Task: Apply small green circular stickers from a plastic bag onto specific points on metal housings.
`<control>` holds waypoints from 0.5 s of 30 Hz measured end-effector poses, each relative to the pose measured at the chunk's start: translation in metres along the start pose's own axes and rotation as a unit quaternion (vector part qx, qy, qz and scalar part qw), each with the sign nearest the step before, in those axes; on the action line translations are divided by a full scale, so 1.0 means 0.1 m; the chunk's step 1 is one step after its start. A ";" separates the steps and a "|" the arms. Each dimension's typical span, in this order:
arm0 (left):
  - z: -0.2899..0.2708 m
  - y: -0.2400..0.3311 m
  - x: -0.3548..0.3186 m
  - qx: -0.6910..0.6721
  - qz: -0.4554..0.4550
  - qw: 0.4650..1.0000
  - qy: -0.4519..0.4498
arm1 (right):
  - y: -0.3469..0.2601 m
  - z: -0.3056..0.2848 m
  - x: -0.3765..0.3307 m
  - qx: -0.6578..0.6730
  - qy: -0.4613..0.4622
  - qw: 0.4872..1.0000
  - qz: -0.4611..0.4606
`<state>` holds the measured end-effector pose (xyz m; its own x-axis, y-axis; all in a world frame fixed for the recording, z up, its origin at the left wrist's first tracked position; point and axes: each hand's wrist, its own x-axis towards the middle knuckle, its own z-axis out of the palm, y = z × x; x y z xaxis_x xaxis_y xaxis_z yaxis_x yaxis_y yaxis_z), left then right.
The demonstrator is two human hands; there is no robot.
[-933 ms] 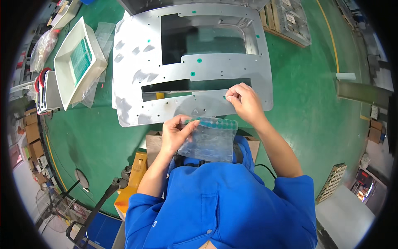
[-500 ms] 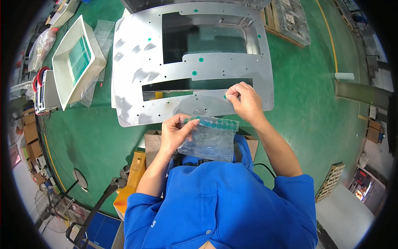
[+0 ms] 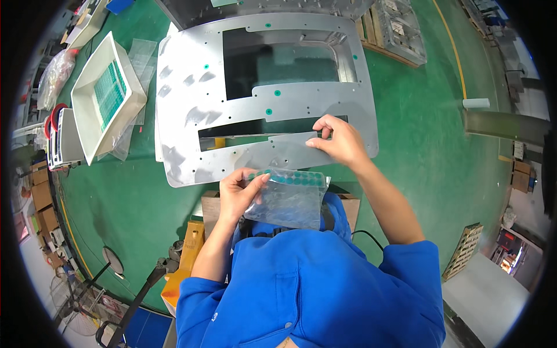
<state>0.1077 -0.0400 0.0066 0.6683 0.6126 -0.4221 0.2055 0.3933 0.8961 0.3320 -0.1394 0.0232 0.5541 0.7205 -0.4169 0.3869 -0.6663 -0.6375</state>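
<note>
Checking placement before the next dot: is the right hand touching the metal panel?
Touching. The head view shows the right hand with fingertips pressed on the metal panel.

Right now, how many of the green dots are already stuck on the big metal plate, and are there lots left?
Three green dots already sit on the metal plate. The right hand presses on the plate's lower edge, while the left hand holds a clear sheet with a row of green dots along its top. Many small plate holes remain bare.
</note>
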 end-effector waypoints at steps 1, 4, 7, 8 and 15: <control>-0.02 0.00 -0.01 -0.003 0.000 1.000 0.002 | 0.00 -0.02 0.06 -0.009 -0.025 0.999 0.017; -0.13 0.01 -0.06 0.007 0.006 1.000 0.012 | 0.15 -0.02 0.24 0.026 -0.065 0.997 -0.009; -0.39 0.00 -0.18 0.029 0.011 0.999 0.043 | 0.18 -0.05 0.25 0.063 -0.034 0.996 -0.043; -0.54 -0.01 -0.23 0.065 0.024 0.996 0.057 | 0.20 -0.04 0.24 0.051 0.013 0.997 -0.058; -2.15 -0.17 -0.76 0.197 -0.047 0.952 0.229 | -0.50 0.36 -0.07 -0.096 0.082 0.924 -0.361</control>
<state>-0.1009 0.0541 -0.0062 0.2703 0.8576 -0.4376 0.5616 0.2288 0.7952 0.2821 -0.1045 0.0344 0.1986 0.9623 0.1859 0.8140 -0.0563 -0.5781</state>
